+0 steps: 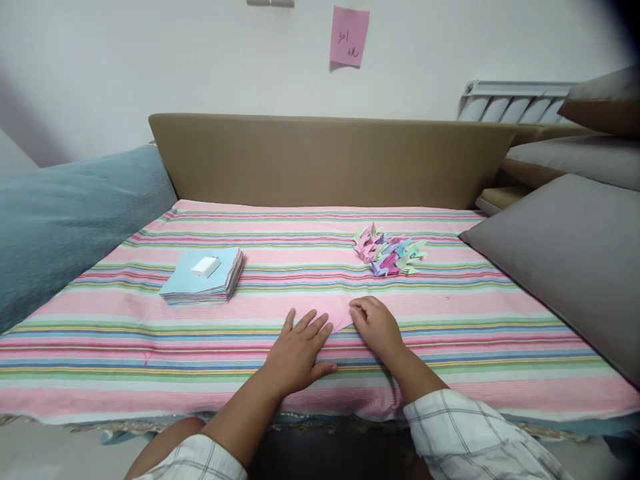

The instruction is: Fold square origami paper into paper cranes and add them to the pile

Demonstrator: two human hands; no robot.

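Note:
A pink sheet of folded paper (341, 316) lies on the striped cloth in front of me, almost the same colour as the pink stripe under it. My left hand (299, 350) rests flat with fingers spread, its fingertips over the paper's left part. At the paper's right end, my right hand (379, 328) has its thumb and fingers curled together in a pinch on the edge. Both hands partly cover the paper, so its full shape is hidden. Beyond the right hand sits a pile of small folded paper figures (389, 252) in several colours.
A stack of coloured paper sheets (180, 277), light blue on top, stands at left with a white plug adapter (205, 267) on it. Grey cushions (565, 260) border the right side, a blue-green cushion (85, 220) the left. Behind rises a brown backrest (320, 160).

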